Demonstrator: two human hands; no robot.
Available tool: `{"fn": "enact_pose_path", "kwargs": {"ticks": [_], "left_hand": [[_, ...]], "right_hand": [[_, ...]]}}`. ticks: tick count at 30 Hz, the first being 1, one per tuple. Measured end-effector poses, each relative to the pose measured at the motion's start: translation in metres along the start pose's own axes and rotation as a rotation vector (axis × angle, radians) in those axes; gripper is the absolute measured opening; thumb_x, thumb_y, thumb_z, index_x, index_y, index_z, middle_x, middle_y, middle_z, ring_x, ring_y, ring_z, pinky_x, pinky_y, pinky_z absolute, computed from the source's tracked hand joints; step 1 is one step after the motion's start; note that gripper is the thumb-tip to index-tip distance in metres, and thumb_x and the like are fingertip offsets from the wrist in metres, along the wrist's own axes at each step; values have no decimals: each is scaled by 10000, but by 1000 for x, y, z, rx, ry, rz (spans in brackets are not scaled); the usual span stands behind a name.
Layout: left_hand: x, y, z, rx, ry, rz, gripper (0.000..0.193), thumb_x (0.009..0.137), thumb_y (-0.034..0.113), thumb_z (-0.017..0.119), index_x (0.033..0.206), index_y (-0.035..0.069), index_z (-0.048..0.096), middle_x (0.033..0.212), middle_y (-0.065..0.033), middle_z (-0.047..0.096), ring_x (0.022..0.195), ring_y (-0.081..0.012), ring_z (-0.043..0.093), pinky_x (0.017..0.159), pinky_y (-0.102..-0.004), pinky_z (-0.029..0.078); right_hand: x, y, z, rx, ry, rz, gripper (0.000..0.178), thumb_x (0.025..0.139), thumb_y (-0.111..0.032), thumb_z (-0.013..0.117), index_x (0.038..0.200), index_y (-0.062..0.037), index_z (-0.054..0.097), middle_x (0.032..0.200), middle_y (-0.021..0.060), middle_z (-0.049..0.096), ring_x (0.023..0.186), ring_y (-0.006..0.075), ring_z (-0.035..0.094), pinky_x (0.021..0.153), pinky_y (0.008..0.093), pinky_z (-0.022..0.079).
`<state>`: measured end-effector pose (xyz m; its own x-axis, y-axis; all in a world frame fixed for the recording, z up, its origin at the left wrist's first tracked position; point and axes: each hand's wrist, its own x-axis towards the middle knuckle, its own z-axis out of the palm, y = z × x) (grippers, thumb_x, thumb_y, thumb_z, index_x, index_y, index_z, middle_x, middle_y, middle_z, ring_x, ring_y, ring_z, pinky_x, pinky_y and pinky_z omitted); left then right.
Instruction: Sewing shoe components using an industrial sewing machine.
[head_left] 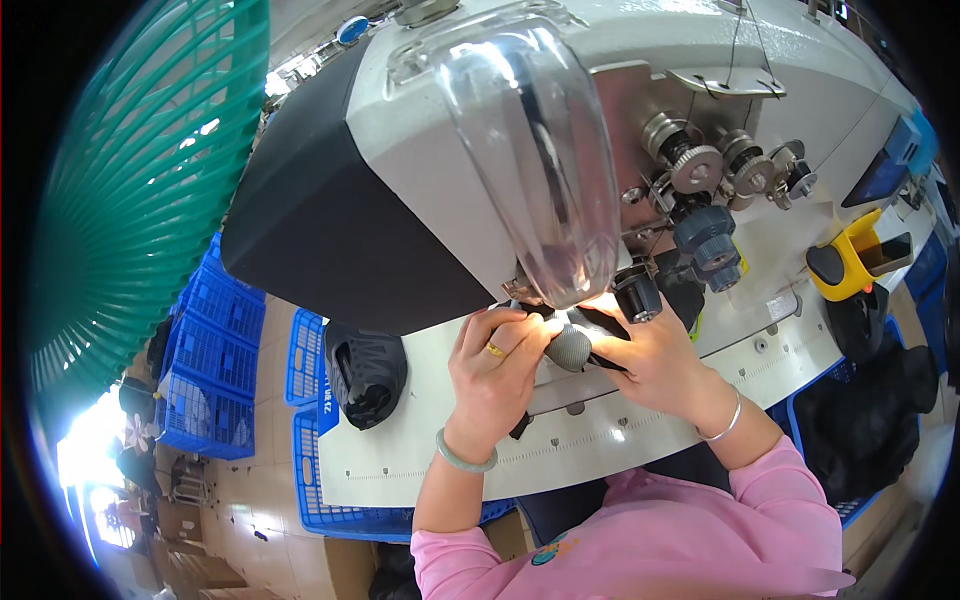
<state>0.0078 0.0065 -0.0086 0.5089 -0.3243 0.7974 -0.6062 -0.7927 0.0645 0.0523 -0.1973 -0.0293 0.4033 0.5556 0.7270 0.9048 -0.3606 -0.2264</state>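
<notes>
Both of my hands are at the needle area of a large white sewing machine [410, 130], under its lit clear plastic guard [540, 170]. Between them is a dark shoe upper [568, 348] with a rounded, grey mesh end facing me. My left hand [495, 365] pinches its left side, the fingers bent and a gold ring on one. From the right, my right hand [650, 355] grips the upper with thumb and fingers. The machine head and guard hide the fingertips partly, and the needle does not show.
A black shoe [365, 375] stands on the left of the white table [430, 470]. Blue crates [210, 370] are stacked beyond it, near a green fan guard [140, 180]. At right are a yellow holder [850, 255] and a crate of black material [860, 420].
</notes>
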Motion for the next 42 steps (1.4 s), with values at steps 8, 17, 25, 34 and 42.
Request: {"fn": "enact_pose_path", "kwargs": {"ticks": [8, 17, 25, 34, 42], "left_hand": [[1, 15, 0, 141, -17, -40, 335, 610, 6, 687, 938, 73, 699, 927, -26, 619, 837, -235, 609, 727, -364, 542], [7, 21, -2, 198, -60, -59, 328, 633, -17, 669, 950, 67, 686, 955, -32, 612, 851, -242, 617, 762, -353, 551], [12, 17, 1, -108, 22, -437, 163, 726, 22, 718, 886, 54, 714, 766, -66, 633, 793, -257, 604, 649, -339, 481], [5, 12, -5, 215, -61, 12, 234, 696, 35, 654, 918, 105, 678, 911, 9, 649, 907, -178, 615, 855, -489, 456], [3, 22, -7, 256, -110, -34, 233, 713, 38, 698, 937, 100, 698, 919, -1, 650, 919, -193, 623, 1006, -483, 391]], "right_hand": [[-2, 0, 0, -40, -18, 10, 357, 580, -27, 681, 928, -105, 657, 997, 53, 556, 975, 289, 507, 825, 413, 419], [-1, 1, 6, -56, 14, -6, 367, 562, -25, 691, 918, -107, 646, 938, 49, 533, 951, 281, 492, 802, 404, 405], [2, -6, 9, 128, 29, 99, 274, 739, -173, 753, 999, -133, 676, 967, -7, 569, 930, 255, 508, 785, 378, 329], [1, -1, -4, -8, -40, -20, 333, 699, -113, 725, 1027, -131, 674, 1025, 14, 563, 981, 245, 510, 836, 383, 376], [1, 1, -6, -87, -95, 19, 431, 612, -55, 689, 1031, -147, 656, 1047, 64, 536, 1024, 290, 504, 863, 399, 432]]}}
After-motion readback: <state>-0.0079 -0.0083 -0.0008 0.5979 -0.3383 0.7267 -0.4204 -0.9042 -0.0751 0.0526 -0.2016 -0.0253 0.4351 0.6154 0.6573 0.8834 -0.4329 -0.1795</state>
